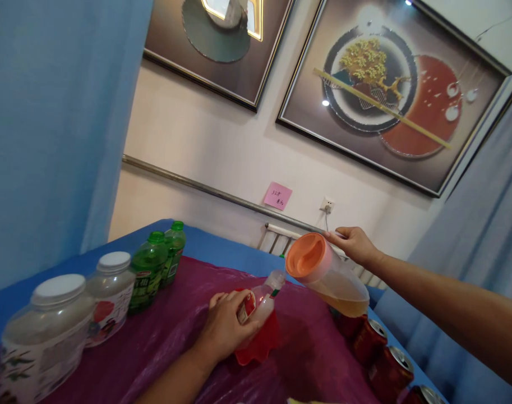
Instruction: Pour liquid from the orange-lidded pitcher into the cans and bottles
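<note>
My left hand (227, 324) grips a red-labelled bottle (263, 303); my right hand (356, 246) holds an orange-lidded pitcher (333, 279). Handwriting on the pink note (278, 196) is indistinct.

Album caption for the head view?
Left hand holds a clear bottle; right hand tilts an orange-lidded pitcher toward it.

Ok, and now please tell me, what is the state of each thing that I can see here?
Pitcher: tilted, orange lid on, part full, in right hand.
Clear bottle: uncapped, leaning, in left hand.
White-lidded jars: closed, upright.
Green bottles: upright, caps unclear.
Red cans: upright, tabs unclear.
Wall socket: plug in.
</note>
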A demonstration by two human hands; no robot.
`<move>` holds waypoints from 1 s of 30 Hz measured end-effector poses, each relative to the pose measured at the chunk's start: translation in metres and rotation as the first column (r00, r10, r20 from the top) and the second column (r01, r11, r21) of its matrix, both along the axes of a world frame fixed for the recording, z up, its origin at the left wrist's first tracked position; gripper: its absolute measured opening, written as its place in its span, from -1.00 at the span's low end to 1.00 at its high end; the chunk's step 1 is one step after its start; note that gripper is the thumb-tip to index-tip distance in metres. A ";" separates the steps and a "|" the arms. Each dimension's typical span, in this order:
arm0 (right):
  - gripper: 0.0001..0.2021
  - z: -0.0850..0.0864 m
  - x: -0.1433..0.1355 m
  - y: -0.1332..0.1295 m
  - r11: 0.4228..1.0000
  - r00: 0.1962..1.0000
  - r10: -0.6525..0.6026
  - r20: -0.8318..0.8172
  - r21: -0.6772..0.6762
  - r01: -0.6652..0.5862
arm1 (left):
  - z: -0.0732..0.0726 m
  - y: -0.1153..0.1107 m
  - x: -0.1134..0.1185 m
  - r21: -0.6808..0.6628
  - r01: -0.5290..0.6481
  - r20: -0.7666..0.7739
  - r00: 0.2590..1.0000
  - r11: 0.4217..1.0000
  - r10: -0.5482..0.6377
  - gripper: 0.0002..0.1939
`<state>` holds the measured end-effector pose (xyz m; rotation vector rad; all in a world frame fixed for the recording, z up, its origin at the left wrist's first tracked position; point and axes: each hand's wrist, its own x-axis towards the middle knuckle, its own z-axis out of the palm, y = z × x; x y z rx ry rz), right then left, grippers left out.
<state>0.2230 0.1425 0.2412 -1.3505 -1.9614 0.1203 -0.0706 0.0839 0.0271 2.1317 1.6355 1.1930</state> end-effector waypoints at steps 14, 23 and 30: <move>-0.35 0.004 -0.002 -0.002 1.000 1.000 0.002 0.004 -0.008 -0.002 | 0.008 -0.005 0.001 -0.040 0.012 0.003 1.000 0.999 -0.012 -0.56; -0.35 0.004 -0.003 -0.003 1.000 1.000 0.001 -0.008 -0.007 -0.001 | 0.005 -0.005 0.001 -0.020 0.020 0.005 1.000 1.000 -0.019 -0.56; -0.33 0.007 -0.006 -0.006 1.000 1.000 0.002 -0.002 -0.002 -0.002 | 0.006 -0.005 0.001 -0.023 0.027 0.012 1.000 0.999 -0.027 -0.53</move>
